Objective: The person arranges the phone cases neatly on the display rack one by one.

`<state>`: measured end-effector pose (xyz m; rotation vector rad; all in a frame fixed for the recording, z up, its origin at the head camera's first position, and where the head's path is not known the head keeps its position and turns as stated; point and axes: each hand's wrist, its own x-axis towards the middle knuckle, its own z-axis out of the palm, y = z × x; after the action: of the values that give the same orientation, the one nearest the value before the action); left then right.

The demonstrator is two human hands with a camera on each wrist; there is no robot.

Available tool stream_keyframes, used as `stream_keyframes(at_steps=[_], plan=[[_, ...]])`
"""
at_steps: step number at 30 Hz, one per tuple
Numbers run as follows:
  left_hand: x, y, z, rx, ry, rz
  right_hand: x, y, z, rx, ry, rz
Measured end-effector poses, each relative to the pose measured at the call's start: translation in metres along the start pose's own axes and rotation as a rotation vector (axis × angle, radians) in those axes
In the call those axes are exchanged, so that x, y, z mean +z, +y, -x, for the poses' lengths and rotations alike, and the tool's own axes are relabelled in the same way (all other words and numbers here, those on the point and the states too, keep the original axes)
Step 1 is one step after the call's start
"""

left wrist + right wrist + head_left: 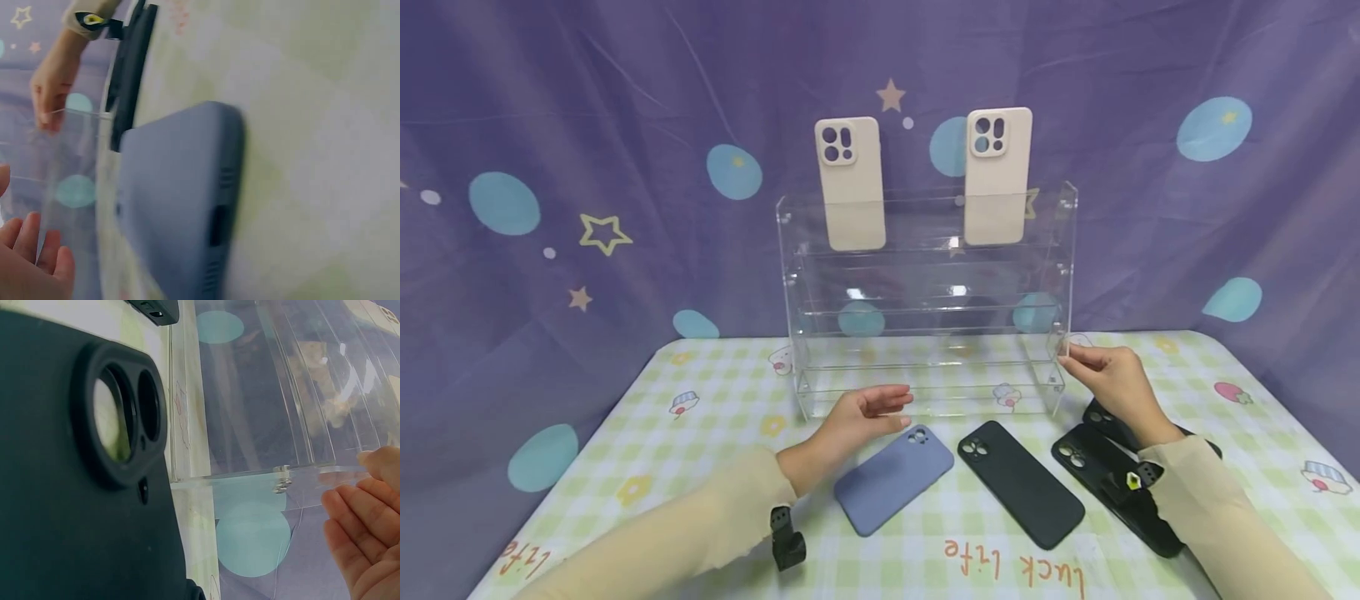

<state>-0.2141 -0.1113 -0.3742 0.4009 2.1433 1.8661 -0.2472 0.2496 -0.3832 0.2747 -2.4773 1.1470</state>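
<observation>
A clear acrylic display rack (pixel 925 283) with several tiers stands on the table. Two white phone cases lean in its top tier, one left (pixel 853 183) and one right (pixel 998 175). My right hand (pixel 1112 379) pinches the rack's right side panel near the lower part, thumb and fingers about its edge. My left hand (pixel 857 421) hovers before the rack's lower front with fingers slightly bent and nothing in them. Just below it lies a blue-grey phone case (pixel 895 479), its camera cutout toward the rack.
A dark green phone case (pixel 1022 483) lies right of the blue-grey one. Two black cases, a nearer one (pixel 1082 454) and a farther one (pixel 1097 417), lie partly under my right forearm. A checked tablecloth (pixel 715 467) covers the table, and a purple curtain (pixel 625 100) hangs behind.
</observation>
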Motion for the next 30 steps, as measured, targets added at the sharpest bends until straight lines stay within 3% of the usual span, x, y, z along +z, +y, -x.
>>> stream_keyframes(at_steps=[5,12,30], plan=[[0.006,-0.017,-0.003,-0.023,-0.015,-0.041,0.001,0.0,-0.002,-0.007,0.004,-0.01],[0.013,-0.031,-0.008,-0.006,-0.053,-0.108,0.0,-0.001,-0.001,0.0,0.005,-0.002],[0.013,-0.036,-0.008,0.024,-0.176,-0.425,-0.001,-0.004,0.0,0.014,-0.008,-0.003]])
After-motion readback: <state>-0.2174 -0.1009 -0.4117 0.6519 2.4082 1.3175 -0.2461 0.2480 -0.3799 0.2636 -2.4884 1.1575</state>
